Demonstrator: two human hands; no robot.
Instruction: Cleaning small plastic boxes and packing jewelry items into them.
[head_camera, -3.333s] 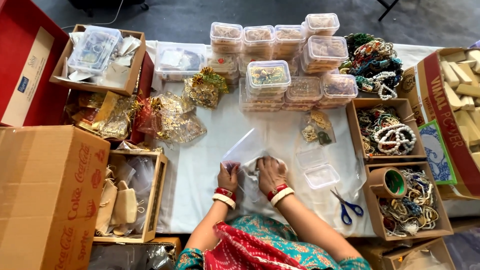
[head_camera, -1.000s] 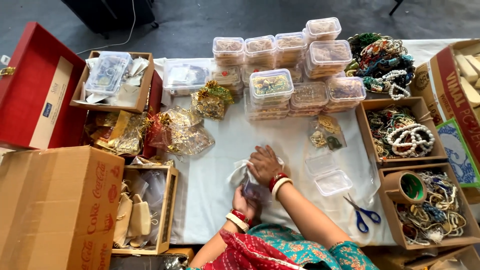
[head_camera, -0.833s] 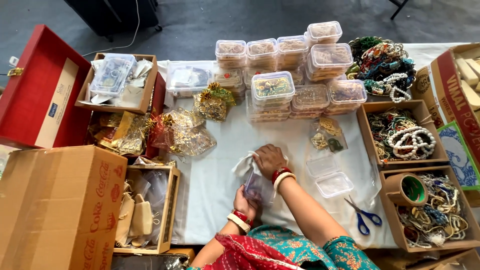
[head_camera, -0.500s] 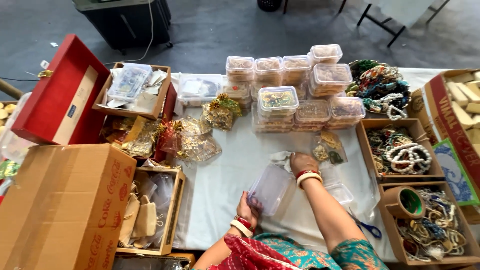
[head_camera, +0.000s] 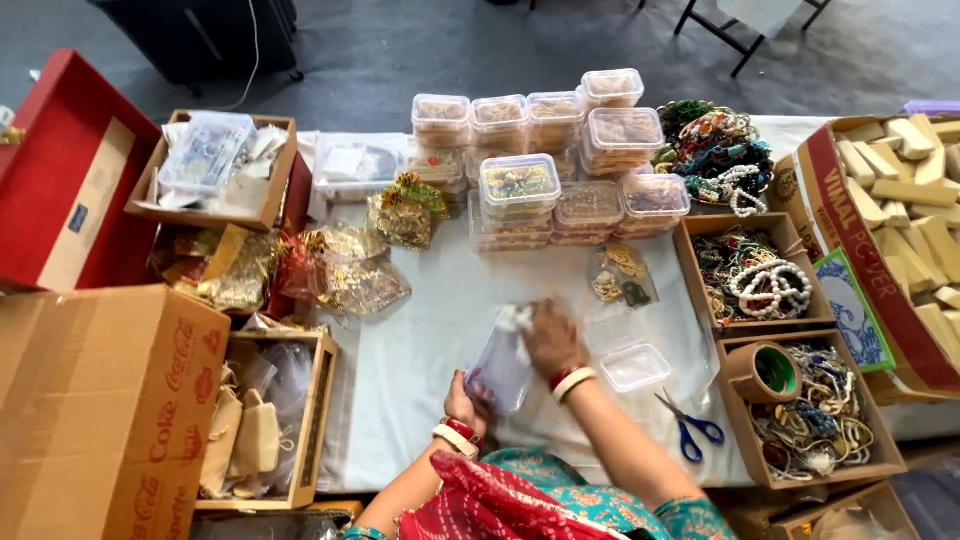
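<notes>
Now, over on the left, a big cardboard box (head_camera: 95, 410) sits shut beside a wooden tray of small cloth pouches (head_camera: 255, 425), and above them a heap of gold organza bags (head_camera: 340, 275) lies on the white tablecloth (head_camera: 420, 340). Moving in, the left hand (head_camera: 468, 405) pinches the bottom edge of a clear plastic pouch (head_camera: 503, 365), holding it upright above the cloth, just in front of the person. The right hand (head_camera: 550, 338) is at the pouch's top; it's motion-blurred, so I can't say for sure whether its fingers are spread or pinched there, though they look flattened against the mouth. The pouch seems empty, or nearly so, and by my reading the packing of it is at an early stage. Just beside the right hand lies a packet of gold jewellery (head_camera: 620, 280), and a small clear plastic tub (head_camera: 636, 366) stands open and bare. Behind, the stacked lidded tubs (head_camera: 540, 160) are all closed. Blue-handled scissors (head_camera: 690, 430) rest untouched. Further right, wooden trays of bead necklaces (head_camera: 755, 280) are heaped full: plenty left to sort, I'd judge.
</notes>
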